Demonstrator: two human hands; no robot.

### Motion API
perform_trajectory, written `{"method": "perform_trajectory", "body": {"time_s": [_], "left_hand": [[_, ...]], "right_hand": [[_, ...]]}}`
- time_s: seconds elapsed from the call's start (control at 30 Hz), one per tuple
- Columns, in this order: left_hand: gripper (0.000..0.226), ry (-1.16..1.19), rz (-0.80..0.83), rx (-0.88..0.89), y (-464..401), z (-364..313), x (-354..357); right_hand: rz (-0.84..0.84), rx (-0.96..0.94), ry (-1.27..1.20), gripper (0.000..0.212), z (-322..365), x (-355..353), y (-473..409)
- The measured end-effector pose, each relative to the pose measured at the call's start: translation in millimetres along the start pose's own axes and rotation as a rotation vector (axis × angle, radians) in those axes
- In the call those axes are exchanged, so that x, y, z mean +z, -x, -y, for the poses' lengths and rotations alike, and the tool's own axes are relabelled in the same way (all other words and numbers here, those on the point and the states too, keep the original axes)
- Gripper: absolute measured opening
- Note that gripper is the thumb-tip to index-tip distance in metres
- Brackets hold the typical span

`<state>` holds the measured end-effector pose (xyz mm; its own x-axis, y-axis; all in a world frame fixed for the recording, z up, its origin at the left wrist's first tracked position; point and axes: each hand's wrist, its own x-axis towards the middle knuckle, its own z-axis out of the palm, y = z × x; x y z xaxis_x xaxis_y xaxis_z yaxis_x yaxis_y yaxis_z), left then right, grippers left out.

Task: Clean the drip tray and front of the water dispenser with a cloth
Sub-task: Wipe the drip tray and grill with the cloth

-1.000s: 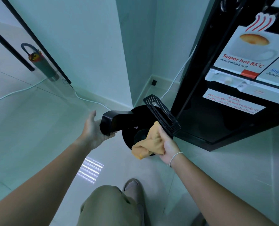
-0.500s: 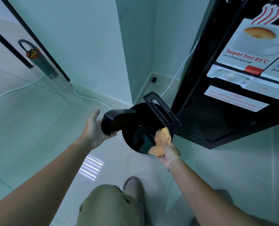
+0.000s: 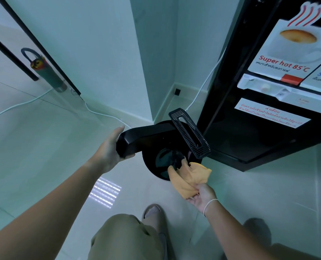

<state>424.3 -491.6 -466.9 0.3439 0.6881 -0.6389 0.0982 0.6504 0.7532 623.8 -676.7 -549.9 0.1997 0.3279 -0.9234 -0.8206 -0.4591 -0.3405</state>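
My left hand (image 3: 110,152) grips the left end of the black drip tray (image 3: 142,140), held in the air above the floor. A slotted black grille (image 3: 188,132) stands tilted up from the tray's right side. My right hand (image 3: 202,198) holds an orange cloth (image 3: 190,178) whose upper edge touches the rim of the tray's round black basin (image 3: 152,166). The black water dispenser (image 3: 259,102) stands at the right, with a "Super hot 85°C" label on its front.
A white cable (image 3: 99,113) runs along the floor by the wall. A furled umbrella (image 3: 45,70) leans behind a glass panel at the left. A small black socket (image 3: 177,91) sits in the skirting. My knee (image 3: 126,239) and shoe (image 3: 152,211) are below the tray.
My right hand has drawn the cloth down and back, from inside the basin to its lower rim. The left hand keeps its grip on the tray.
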Motion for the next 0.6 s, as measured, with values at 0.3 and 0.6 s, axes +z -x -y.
{"method": "perform_trajectory", "body": {"time_s": [0.3,0.6], "left_hand": [[0.034,-0.57,-0.08,0.347,14.8,-3.7,6.8],[0.049,-0.538,0.022,0.506,28.2,-30.4,21.0]], "right_hand": [[0.077,-0.23,0.035,0.033,7.2,35.7,17.3],[0.168,-0.806,0.534,0.022,41.9,84.7,62.3]]}}
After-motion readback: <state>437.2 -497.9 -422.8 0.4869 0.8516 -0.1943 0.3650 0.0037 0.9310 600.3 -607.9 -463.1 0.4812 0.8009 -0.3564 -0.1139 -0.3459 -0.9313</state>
